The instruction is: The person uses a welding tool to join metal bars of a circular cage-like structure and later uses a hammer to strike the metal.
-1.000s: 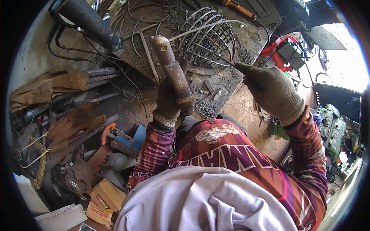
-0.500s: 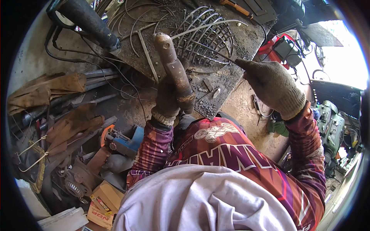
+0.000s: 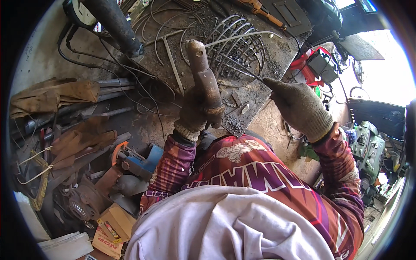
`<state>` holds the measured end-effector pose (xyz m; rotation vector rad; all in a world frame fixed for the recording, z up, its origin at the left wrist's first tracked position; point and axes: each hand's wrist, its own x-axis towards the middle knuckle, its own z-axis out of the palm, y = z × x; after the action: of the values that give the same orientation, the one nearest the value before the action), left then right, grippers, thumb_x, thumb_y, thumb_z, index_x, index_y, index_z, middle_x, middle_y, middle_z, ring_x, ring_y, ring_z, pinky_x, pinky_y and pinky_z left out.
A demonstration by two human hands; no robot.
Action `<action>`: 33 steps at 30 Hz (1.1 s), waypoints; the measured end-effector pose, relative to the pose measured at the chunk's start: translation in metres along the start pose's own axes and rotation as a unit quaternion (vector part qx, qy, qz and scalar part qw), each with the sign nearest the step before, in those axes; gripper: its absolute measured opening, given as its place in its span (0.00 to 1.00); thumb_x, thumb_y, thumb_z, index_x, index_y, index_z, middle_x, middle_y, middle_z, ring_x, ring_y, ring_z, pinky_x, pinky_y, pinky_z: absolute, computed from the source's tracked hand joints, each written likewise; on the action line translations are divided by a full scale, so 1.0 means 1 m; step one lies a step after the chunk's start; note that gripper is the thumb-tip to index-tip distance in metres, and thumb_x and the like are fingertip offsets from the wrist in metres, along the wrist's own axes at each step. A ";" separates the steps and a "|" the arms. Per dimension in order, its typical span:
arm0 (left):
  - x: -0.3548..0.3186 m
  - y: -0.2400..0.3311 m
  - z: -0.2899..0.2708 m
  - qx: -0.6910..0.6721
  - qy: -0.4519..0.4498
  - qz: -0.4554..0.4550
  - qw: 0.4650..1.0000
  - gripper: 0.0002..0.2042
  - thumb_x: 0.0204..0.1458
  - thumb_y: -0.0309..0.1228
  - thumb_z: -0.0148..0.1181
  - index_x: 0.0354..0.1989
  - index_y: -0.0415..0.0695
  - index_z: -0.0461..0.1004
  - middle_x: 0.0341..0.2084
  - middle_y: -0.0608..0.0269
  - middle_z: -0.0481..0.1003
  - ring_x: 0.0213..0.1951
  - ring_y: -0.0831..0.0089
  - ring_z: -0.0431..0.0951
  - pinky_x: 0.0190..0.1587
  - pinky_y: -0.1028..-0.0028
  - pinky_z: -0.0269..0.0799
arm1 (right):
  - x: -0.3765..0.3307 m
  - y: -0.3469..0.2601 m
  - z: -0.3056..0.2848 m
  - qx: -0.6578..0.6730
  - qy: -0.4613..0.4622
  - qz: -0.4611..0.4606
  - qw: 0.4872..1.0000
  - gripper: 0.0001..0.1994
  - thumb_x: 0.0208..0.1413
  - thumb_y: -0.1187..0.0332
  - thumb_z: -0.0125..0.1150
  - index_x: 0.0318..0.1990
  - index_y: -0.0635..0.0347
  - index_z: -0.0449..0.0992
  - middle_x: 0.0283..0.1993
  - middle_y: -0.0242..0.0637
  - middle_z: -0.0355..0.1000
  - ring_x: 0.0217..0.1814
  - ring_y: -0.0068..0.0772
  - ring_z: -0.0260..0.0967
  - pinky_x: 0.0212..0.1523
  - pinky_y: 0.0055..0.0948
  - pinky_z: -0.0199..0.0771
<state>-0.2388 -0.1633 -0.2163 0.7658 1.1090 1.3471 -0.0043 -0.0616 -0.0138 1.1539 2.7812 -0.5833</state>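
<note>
My gloved left hand is closed around a thick, brown, rusty metal shaft. The shaft stands nearly upright and has a hole near its upper end. On the right, my gloved right hand grips a thin dark metal rod, which points left over the worktable. Behind the rod lies a round grate of curved metal bars, surrounded by dark grit. The rod's tip is hard to make out against these bars.
A T-shaped metal bar and an orange-handled tool lie on the table. To the left are a thick dark pipe, cables and brown cloths. A blue machine sits lower left, a green machine at right.
The view has shifted slightly, so most things sit a little further right. Both hands keep their grips on the shaft and the rod, with little other movement.
</note>
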 end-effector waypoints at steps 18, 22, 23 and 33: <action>-0.056 -0.003 -0.024 -0.150 0.013 0.199 0.968 0.37 0.50 0.41 0.77 0.64 0.43 0.65 0.44 0.56 0.74 0.41 0.67 0.80 0.46 0.63 0.82 | -0.003 0.007 0.010 -0.017 0.026 0.001 1.000 0.17 0.65 0.65 0.54 0.59 0.52 0.78 0.33 0.51 0.79 0.35 0.55 0.78 0.36 0.49 0.78; -0.102 -0.008 -0.066 -0.082 0.123 0.137 0.979 0.37 0.50 0.40 0.76 0.65 0.42 0.64 0.45 0.55 0.74 0.41 0.66 0.80 0.47 0.62 0.81 | -0.004 0.007 0.010 -0.027 0.027 0.002 0.999 0.18 0.64 0.65 0.55 0.60 0.51 0.78 0.32 0.49 0.78 0.34 0.54 0.78 0.35 0.49 0.78; -0.111 -0.011 -0.076 -0.059 0.149 0.124 0.979 0.37 0.50 0.40 0.76 0.65 0.42 0.64 0.45 0.55 0.74 0.41 0.65 0.80 0.47 0.62 0.81 | -0.005 0.007 0.011 -0.027 0.026 0.001 0.999 0.18 0.64 0.65 0.55 0.60 0.51 0.78 0.32 0.49 0.78 0.34 0.54 0.78 0.35 0.49 0.78; -0.156 -0.051 -0.104 0.040 0.245 0.059 0.967 0.37 0.50 0.39 0.75 0.65 0.40 0.64 0.46 0.52 0.74 0.43 0.63 0.79 0.49 0.61 0.80 | -0.006 0.007 0.010 -0.013 0.013 0.007 1.000 0.20 0.64 0.71 0.57 0.63 0.53 0.75 0.32 0.48 0.77 0.34 0.49 0.78 0.37 0.41 0.76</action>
<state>-0.2993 -0.3400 -0.2716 0.5740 1.5316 1.6528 0.0041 -0.0642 -0.0237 1.1830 2.7909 -0.5327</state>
